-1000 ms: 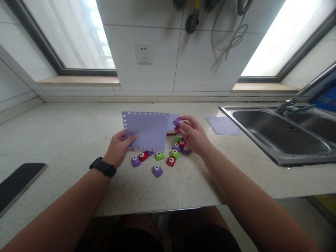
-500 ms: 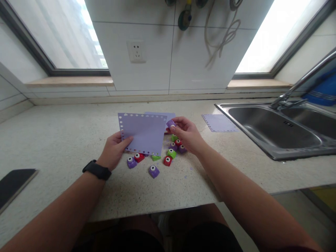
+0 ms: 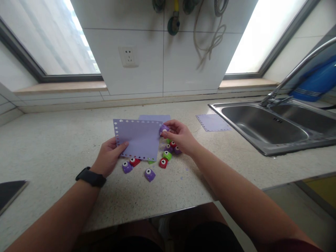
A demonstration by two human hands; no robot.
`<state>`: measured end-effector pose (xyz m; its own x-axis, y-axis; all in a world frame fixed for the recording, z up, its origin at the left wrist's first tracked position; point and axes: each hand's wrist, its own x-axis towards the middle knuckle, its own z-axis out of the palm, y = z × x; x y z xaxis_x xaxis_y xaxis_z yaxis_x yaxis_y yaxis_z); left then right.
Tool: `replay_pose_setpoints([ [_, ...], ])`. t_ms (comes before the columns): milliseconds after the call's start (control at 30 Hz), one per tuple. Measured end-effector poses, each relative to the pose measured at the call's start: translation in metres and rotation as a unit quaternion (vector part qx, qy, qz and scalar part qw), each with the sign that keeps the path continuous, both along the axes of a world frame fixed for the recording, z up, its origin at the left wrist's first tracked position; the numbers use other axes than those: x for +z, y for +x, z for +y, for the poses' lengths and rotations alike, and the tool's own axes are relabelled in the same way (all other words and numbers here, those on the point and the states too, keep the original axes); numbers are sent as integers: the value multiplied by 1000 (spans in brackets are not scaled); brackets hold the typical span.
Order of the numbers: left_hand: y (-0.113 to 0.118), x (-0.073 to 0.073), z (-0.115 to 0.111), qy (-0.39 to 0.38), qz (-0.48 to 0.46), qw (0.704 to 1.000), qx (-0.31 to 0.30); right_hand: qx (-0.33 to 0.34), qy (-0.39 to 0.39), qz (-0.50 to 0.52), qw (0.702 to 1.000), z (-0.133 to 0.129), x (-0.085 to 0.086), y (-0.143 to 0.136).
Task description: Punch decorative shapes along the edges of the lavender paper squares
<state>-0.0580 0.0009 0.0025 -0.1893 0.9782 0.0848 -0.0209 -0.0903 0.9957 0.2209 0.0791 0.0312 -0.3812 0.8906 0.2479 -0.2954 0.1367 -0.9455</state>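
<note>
A purple paper sheet (image 3: 138,140) with small shapes punched along its top, left and bottom edges is held up by my left hand (image 3: 109,155), thumb on its front. My right hand (image 3: 181,136) pinches a purple punch (image 3: 164,130) at the sheet's upper right corner. Below the sheet on the counter sit a purple punch (image 3: 127,167), a red punch (image 3: 134,161) and, nearer me, another purple punch (image 3: 149,174). Under my right hand are several more, among them a green punch (image 3: 167,155) and a red punch (image 3: 163,162).
Behind the held sheet lies another purple sheet (image 3: 154,117). A sheet with a punched border (image 3: 213,123) lies on the counter beside the steel sink (image 3: 262,148). At the left edge is a dark flat object (image 3: 12,192). The counter's front edge runs close to me.
My right hand has brought the purple punch against the sheet's upper right corner; a small gap was there before. The whole view has shifted slightly.
</note>
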Motion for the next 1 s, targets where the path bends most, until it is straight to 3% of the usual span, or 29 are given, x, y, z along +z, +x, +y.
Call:
replay_pose_setpoints([
  [600, -3, -5, 0, 2, 6, 1000, -4, 17, -11, -19, 1000, -1, 0, -1],
  [1000, -3, -4, 0, 4, 28, 1000, 11, 18, 32, -100, 994, -1, -1, 5],
])
